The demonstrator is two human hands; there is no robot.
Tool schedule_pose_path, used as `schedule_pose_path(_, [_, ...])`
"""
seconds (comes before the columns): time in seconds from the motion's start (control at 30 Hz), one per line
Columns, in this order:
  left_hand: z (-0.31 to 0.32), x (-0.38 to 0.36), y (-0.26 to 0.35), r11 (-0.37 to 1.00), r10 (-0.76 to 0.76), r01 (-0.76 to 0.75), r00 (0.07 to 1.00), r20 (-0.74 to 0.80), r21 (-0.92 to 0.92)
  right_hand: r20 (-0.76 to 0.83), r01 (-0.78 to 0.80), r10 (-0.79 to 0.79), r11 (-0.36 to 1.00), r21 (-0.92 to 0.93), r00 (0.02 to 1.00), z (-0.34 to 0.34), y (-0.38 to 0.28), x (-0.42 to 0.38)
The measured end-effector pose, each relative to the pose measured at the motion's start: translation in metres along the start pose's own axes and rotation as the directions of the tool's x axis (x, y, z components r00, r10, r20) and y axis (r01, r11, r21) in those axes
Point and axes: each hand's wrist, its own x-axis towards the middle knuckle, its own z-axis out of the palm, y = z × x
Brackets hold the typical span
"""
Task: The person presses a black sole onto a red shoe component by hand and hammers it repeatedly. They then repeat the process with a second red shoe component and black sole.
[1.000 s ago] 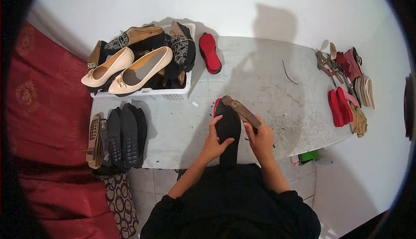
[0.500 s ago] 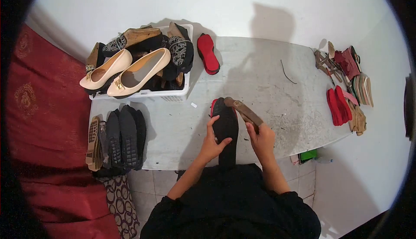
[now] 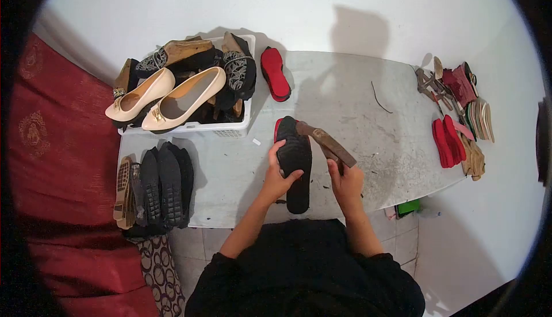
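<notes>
Cloth in deep red filled the left edge of the frame. Next to it, on the lower left of the surface, a row of black soles lay side by side, touching, with a tan sole at its left end. Above them a white basket was heaped with shoes, two cream heels lying on top. Just right of the basket a red insole lay flat.

At the centre, the left hand pinched a black sole across its waist, thumb on top and fingers underneath, tread side up; a red edge showed at its far end. The sole's toe reached out over the surface, its heel near the front edge. The right hand was wrapped tight around the handle of a hammer, whose head sat at the sole's upper right rim, touching or nearly so; I could not tell which.

The thumb lay close to the hammer's head, so a blow landing off the rim could probably catch it. The pinch looked light, and a strike might twist the sole out of line.

On the right of the frame lay red insoles and a pile of scraps and tools, well apart from the hands.
</notes>
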Motion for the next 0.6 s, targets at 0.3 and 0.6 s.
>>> schedule_pose_path(0.3, [0.002,0.005,0.019,0.989,-0.062,0.059,0.998,-0.016,-0.138,-0.002,-0.035,0.035,0.999,0.005,0.999,-0.003,-0.012,0.007])
schedule_pose_path(0.6, [0.004,-0.006,-0.011,0.999,-0.003,0.003,1.0,-0.005,0.054,0.036,-0.008,0.004,0.995,0.101,0.999,0.004,-0.018,0.006])
